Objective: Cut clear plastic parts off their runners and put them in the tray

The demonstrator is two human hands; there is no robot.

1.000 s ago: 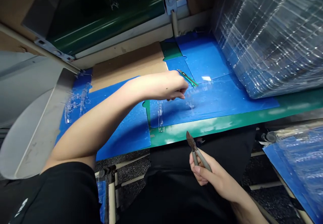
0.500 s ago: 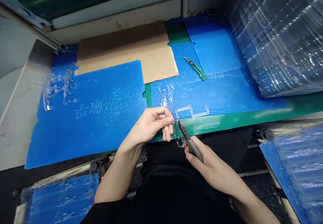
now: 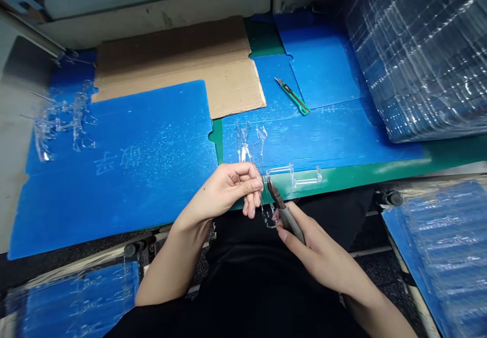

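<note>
My left hand (image 3: 238, 188) pinches a clear plastic part (image 3: 245, 147), whose arms reach out beyond my fingers over the blue sheet. A zigzag clear piece (image 3: 292, 175) extends right from beside my fingertips, over the green table edge. My right hand (image 3: 310, 241) is closed round grey-handled cutting pliers (image 3: 289, 222). The dark jaws point up and left, next to the zigzag piece near my left fingertips; whether they touch it I cannot tell. A clear looped end (image 3: 269, 221) hangs between my two hands.
Blue sheets (image 3: 171, 125) and brown cardboard (image 3: 224, 87) cover the green table. A green utility knife (image 3: 292, 96) lies behind my hands. Tangled clear parts (image 3: 63, 120) lie at the left. Wrapped stacked trays (image 3: 426, 64) stand at the right, and more clear trays (image 3: 449, 241) sit lower right.
The view has shifted, so the left tangle sits farther left. The plier jaws are now closer to the clear piece by my left fingertips, and the zigzag piece has tilted slightly.
</note>
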